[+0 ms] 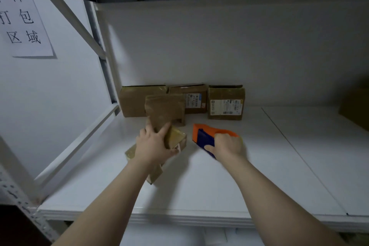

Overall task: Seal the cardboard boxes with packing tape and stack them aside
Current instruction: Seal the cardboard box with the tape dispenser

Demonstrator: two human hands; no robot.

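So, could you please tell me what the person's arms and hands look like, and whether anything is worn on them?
Both are bare as far as the picture reaches: no sleeve shows on the left forearm or the right forearm. The left hand and the right hand wear no gloves, and no watch, bracelet or ring is visible, though the fingers are blurred.

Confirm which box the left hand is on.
The tape-shiny box lying nearest the shelf's front edge, gripped by the left hand; the other boxes stand behind it, toward the wall.
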